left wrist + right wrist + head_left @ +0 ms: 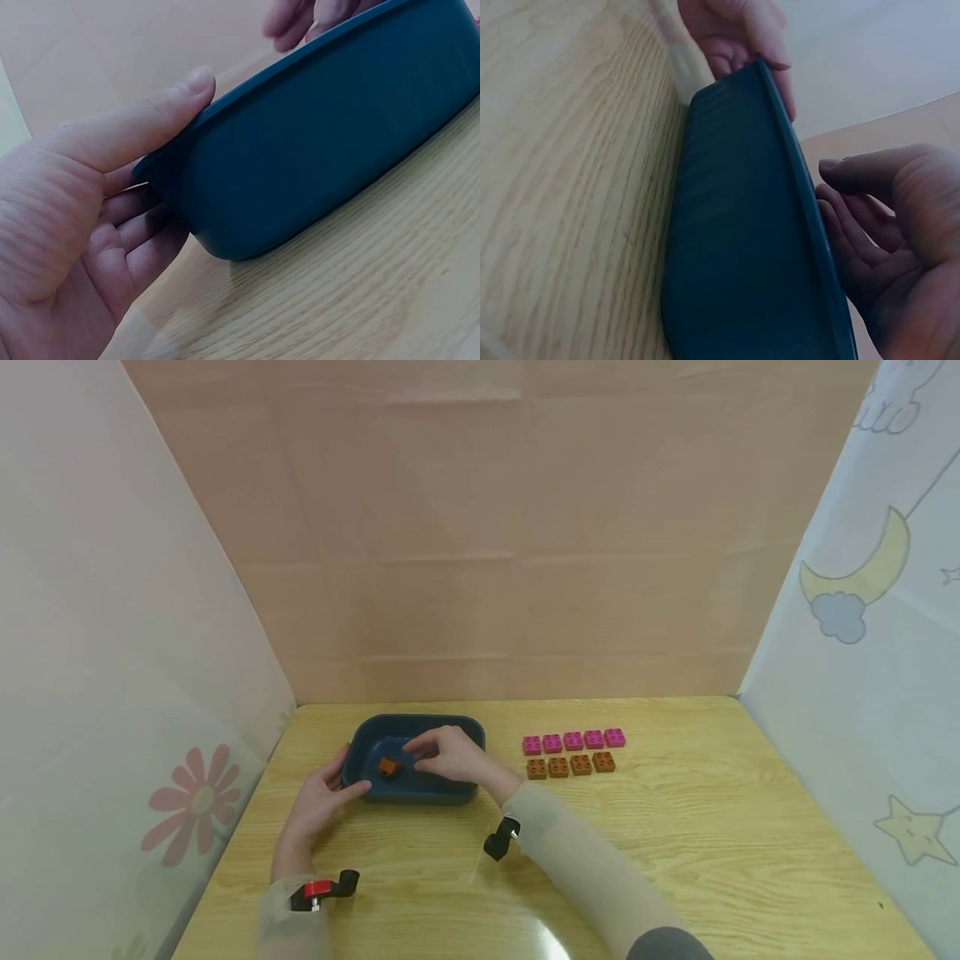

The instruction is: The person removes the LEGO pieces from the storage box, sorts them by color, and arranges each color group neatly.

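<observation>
A dark blue plastic bin stands on the left part of the table. My left hand grips its left end, the thumb over the rim and the fingers against the outer wall, as the left wrist view shows. An orange-brown toy brick lies on the bin's floor, left of the middle. Over the bin's right half is my right hand, its fingers loosely bent and thumb apart from them. In the right wrist view nothing shows between the right thumb and fingers; the bin wall hides the brick there.
Right of the bin, a row of several pink bricks lies behind a row of several orange-brown bricks. The wooden table runs back to a brown paper wall, with pale printed sheets at both sides.
</observation>
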The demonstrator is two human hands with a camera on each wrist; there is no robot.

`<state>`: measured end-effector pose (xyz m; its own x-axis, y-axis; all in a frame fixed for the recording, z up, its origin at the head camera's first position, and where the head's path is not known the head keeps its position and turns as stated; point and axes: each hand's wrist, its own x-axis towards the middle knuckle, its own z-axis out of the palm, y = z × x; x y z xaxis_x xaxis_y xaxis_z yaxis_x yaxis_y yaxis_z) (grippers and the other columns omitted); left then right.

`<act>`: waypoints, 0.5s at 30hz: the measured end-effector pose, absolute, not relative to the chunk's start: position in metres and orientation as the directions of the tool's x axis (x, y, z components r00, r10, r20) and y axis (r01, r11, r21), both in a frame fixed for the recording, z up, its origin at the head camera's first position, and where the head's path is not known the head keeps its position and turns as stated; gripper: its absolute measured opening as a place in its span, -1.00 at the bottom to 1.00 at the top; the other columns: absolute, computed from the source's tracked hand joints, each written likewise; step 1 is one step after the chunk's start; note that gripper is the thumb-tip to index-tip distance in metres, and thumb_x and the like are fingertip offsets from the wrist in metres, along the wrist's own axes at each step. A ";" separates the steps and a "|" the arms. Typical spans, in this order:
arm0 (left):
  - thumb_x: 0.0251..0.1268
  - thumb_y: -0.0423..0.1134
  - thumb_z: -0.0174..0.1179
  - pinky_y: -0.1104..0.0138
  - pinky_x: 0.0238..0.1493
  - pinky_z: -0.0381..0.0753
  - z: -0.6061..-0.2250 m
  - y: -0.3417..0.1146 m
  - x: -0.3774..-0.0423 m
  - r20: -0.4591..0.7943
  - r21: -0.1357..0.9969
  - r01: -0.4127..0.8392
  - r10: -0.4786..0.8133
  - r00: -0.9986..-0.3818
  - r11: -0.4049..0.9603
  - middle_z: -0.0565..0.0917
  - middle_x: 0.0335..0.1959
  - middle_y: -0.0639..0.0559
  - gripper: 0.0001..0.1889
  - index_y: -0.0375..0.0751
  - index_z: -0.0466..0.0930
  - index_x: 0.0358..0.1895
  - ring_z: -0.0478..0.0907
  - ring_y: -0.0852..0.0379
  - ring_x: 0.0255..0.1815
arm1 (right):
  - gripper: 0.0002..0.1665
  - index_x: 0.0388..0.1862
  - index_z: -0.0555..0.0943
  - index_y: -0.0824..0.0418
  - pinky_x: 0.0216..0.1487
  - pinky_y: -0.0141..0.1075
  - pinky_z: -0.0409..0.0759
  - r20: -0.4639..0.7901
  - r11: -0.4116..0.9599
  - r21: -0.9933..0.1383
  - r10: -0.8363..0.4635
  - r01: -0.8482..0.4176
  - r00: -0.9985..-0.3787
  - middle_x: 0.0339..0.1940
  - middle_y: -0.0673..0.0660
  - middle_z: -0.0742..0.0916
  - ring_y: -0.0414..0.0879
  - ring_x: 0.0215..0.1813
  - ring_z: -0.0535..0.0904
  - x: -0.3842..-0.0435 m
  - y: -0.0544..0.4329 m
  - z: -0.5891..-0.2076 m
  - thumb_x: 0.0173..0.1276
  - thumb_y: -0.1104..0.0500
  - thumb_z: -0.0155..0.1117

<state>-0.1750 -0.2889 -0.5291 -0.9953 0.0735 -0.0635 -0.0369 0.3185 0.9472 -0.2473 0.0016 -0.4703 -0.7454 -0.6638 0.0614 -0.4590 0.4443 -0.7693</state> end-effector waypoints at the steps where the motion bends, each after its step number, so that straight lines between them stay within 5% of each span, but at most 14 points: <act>1: 0.44 -0.06 0.47 0.43 0.37 0.43 -0.529 -0.289 -0.175 -0.065 0.947 -0.037 0.075 -0.995 0.319 0.07 0.75 -0.18 0.00 -0.17 0.03 0.76 0.23 -0.22 0.65 | -0.61 0.26 0.78 0.15 0.04 -0.39 0.71 0.057 0.455 -0.762 -0.663 -0.462 -0.747 0.11 0.05 0.84 -0.18 0.07 0.76 -0.249 -0.001 -0.470 0.49 0.26 0.46; 11: 0.44 -0.08 0.47 0.29 0.45 0.38 -0.528 -0.288 -0.176 -0.060 0.941 -0.031 0.077 -0.995 0.336 0.09 0.74 -0.20 -0.01 -0.19 0.05 0.75 0.22 -0.20 0.66 | -0.59 0.28 0.76 0.13 0.02 -0.39 0.70 0.009 0.538 -0.691 -0.661 -0.483 -0.750 0.17 0.01 0.82 -0.19 0.08 0.75 -0.260 -0.018 -0.477 0.49 0.25 0.47; 15: 0.45 -0.09 0.46 0.42 0.39 0.42 -0.528 -0.289 -0.176 -0.061 0.940 -0.033 0.073 -0.995 0.339 0.10 0.74 -0.18 -0.01 -0.19 0.03 0.75 0.23 -0.19 0.65 | -0.58 0.29 0.76 0.11 0.02 -0.42 0.68 -0.013 0.560 -0.665 -0.671 -0.494 -0.742 0.19 -0.01 0.81 -0.22 0.07 0.74 -0.264 -0.022 -0.481 0.47 0.19 0.51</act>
<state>-0.1759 -0.2891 -0.5282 -0.9954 0.0733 -0.0610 -0.0327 0.3386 0.9403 -0.2635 -0.0219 -0.4806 -0.7417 -0.6705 -0.0131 -0.4942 0.5598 -0.6651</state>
